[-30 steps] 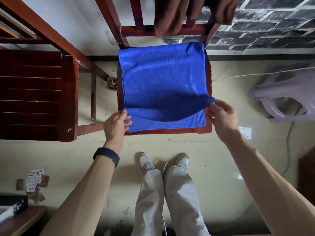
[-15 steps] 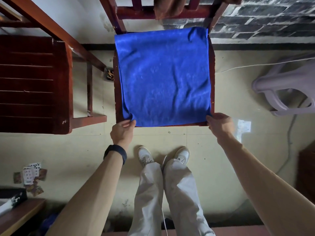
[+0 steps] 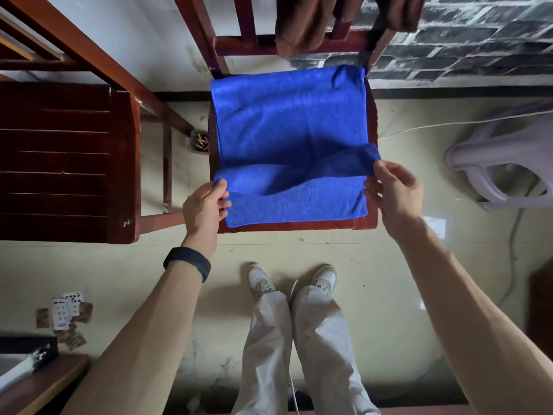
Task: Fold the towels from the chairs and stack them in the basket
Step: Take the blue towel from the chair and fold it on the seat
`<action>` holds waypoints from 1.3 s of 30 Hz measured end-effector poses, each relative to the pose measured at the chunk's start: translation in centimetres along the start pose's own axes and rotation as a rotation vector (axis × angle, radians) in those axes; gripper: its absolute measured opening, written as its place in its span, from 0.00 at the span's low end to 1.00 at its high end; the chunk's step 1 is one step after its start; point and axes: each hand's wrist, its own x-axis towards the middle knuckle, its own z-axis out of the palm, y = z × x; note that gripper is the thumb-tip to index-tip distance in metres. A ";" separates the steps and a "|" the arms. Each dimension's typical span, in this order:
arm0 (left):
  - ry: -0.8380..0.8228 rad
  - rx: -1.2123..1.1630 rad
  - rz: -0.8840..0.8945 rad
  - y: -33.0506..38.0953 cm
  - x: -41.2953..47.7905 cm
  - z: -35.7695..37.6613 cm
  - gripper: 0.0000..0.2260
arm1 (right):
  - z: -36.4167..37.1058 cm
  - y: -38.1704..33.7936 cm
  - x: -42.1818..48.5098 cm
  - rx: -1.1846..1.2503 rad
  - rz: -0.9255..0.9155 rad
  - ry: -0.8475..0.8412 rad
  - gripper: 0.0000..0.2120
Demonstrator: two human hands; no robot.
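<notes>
Directly ahead of the standing person, a wooden chair (image 3: 299, 227) carries the blue towel (image 3: 287, 121) spread across its seat, long axis running away from the body toward the chair back, where a brown towel (image 3: 299, 22) hangs over the rail. Left hand (image 3: 203, 205) and right hand (image 3: 395, 190) flank the cloth at its near end, each pinching one side of a raised band of fabric between thumb and fingers; the right sits slightly farther in and higher. Whether that band is a separate top layer or a pinched-up ridge is hard to tell from this angle. The near hem lies flat along the seat's front edge. Both hands are about equally close, so the fold likely travels straight away toward the far hem. No basket is in view.
</notes>
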 end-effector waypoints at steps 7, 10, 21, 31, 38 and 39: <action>0.050 0.593 -0.080 -5.9 0.8 -0.1 0.09 | -1.6 8.0 1.5 -0.672 0.150 0.121 0.13; 0.123 0.640 -0.028 -6.7 0.7 0.7 0.12 | -1.1 8.3 1.7 -0.778 0.108 0.180 0.12; 0.244 0.716 0.027 -7.0 0.8 2.3 0.10 | 0.2 8.8 1.9 -0.865 -0.063 0.188 0.12; 0.190 0.533 -0.033 -6.4 0.9 1.4 0.07 | -0.3 8.0 1.9 -0.793 -0.014 0.107 0.03; 0.144 -0.070 -0.233 -6.0 0.7 -0.3 0.03 | -2.0 7.3 0.7 0.000 0.302 0.161 0.06; 0.124 -0.090 -0.239 -5.8 0.6 -0.6 0.05 | -2.1 7.0 0.5 0.023 0.329 0.146 0.07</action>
